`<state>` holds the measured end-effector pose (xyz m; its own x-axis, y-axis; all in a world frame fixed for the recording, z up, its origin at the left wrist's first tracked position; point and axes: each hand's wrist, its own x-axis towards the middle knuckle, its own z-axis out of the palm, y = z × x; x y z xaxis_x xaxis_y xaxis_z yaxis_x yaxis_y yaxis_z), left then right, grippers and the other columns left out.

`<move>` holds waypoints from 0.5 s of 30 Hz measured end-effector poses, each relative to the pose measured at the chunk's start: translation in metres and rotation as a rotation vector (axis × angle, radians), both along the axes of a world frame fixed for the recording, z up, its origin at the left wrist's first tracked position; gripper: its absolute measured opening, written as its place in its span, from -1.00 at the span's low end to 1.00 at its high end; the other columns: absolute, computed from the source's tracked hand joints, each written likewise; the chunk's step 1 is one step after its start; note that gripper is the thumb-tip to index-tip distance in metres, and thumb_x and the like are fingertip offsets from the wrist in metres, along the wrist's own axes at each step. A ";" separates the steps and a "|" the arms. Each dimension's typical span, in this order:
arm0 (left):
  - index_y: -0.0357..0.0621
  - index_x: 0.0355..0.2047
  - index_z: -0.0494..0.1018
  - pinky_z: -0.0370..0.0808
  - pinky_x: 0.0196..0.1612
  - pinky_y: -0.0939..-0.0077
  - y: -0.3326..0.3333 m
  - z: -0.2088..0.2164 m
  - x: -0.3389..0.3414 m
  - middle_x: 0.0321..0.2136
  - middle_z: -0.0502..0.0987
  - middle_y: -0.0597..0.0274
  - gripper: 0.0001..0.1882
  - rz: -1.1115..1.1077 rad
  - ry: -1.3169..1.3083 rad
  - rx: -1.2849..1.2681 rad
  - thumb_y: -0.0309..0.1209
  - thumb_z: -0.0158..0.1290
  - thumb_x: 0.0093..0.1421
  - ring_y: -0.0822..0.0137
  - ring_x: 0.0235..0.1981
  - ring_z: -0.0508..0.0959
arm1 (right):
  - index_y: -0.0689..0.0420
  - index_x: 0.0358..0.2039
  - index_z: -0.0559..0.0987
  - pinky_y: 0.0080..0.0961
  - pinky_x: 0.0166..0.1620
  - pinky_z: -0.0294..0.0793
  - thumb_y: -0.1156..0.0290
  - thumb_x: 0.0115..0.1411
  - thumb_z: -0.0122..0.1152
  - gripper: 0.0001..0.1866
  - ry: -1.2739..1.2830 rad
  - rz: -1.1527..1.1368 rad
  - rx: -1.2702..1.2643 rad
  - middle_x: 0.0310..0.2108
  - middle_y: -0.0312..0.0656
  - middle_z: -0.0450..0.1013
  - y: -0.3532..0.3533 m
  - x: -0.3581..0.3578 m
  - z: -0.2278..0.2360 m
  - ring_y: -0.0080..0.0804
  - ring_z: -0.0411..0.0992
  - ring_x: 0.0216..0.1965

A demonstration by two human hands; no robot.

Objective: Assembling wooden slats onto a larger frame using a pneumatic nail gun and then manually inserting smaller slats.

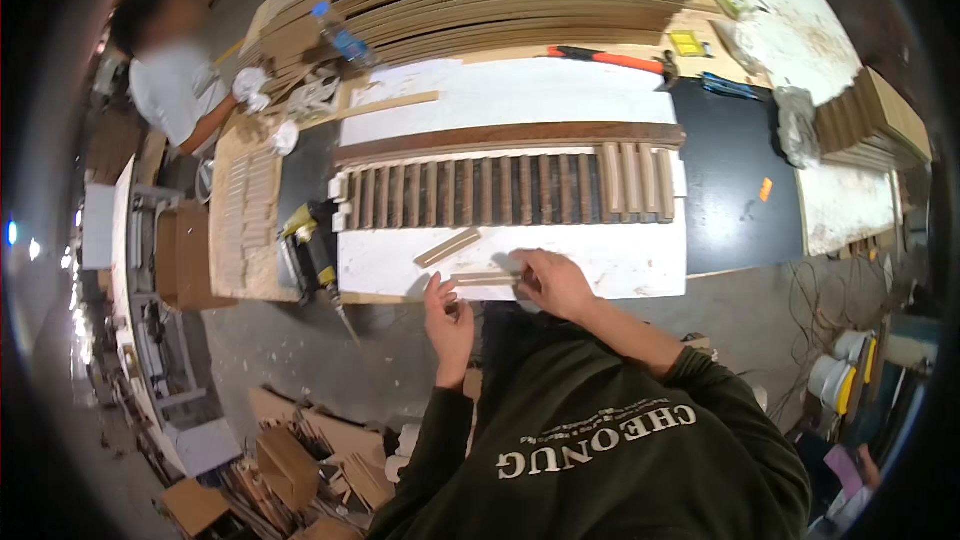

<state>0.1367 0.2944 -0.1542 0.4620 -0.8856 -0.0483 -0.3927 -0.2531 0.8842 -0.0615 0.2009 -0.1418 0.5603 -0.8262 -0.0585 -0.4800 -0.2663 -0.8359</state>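
Observation:
A short wooden strip (485,279) lies near the front edge of a white board (610,265), between my two hands. At its right end, the fingers of my right hand (556,285) are closed on it. My left hand (449,328) is by the strip's left end, loosely curled with fingers apart and nothing visible in them. Another short strip (448,248) lies slantwise just beyond. Farther back stands a row of dark brown slats (470,192), side by side, with several lighter strips (637,180) on its right end. A long brown bar (510,139) runs behind the row.
A yellow-black power drill (318,255) sits left of the board. Stacked dark panels (510,0), a plastic bottle (342,37) and an orange-handled tool (610,59) are at the back. Right are a dark panel (735,180) and stacked boards (870,120). A co-worker (175,90) stands at far left.

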 end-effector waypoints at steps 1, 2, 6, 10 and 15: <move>-0.22 0.22 0.16 0.45 -0.16 0.48 0.000 0.005 -0.008 -0.06 0.49 0.08 -0.36 -0.005 0.035 -0.007 -0.64 0.00 0.09 0.30 -0.19 0.47 | 0.10 -0.02 0.41 -0.21 -0.15 0.44 0.46 0.02 0.27 -0.53 -0.058 -0.038 -0.100 -0.28 -0.09 0.46 0.009 -0.008 0.002 -0.06 0.46 -0.24; -0.22 0.21 0.19 0.45 -0.13 0.44 -0.003 0.010 -0.015 -0.02 0.47 0.07 -0.38 -0.039 0.043 0.000 -0.61 0.01 0.09 0.26 -0.12 0.48 | 0.09 -0.04 0.44 -0.24 -0.17 0.46 0.46 0.00 0.30 -0.54 -0.082 -0.078 -0.083 -0.29 -0.09 0.46 0.018 -0.019 0.001 -0.07 0.47 -0.25; -0.19 0.14 0.28 0.43 -0.06 0.38 -0.047 0.026 -0.056 0.04 0.42 0.07 -0.45 -0.374 -0.173 -0.168 -0.62 -0.02 0.09 0.18 -0.03 0.48 | 0.09 -0.14 0.50 -0.33 -0.23 0.49 0.48 -0.06 0.40 -0.58 -0.225 -0.307 -0.081 -0.33 -0.10 0.47 0.043 -0.063 -0.004 -0.14 0.50 -0.30; -0.16 0.03 0.35 0.39 0.03 0.19 -0.105 0.038 -0.095 -0.01 0.44 -0.01 -0.50 -0.662 -0.286 -0.252 -0.59 0.01 0.01 -0.04 -0.02 0.44 | 0.11 -0.20 0.53 -0.40 -0.30 0.50 0.47 -0.07 0.43 -0.62 -0.140 -0.486 -0.152 -0.37 -0.12 0.47 0.051 -0.081 0.003 -0.24 0.52 -0.37; -0.15 -0.07 0.39 0.35 0.07 0.19 -0.137 0.029 -0.117 -0.08 0.48 0.01 -0.55 -0.898 -0.436 -0.239 -0.58 0.00 -0.06 -0.03 -0.03 0.42 | 0.08 -0.21 0.53 -0.45 -0.31 0.51 0.42 -0.06 0.44 -0.63 -0.143 -0.595 -0.169 -0.37 -0.17 0.49 0.048 -0.089 -0.006 -0.30 0.53 -0.38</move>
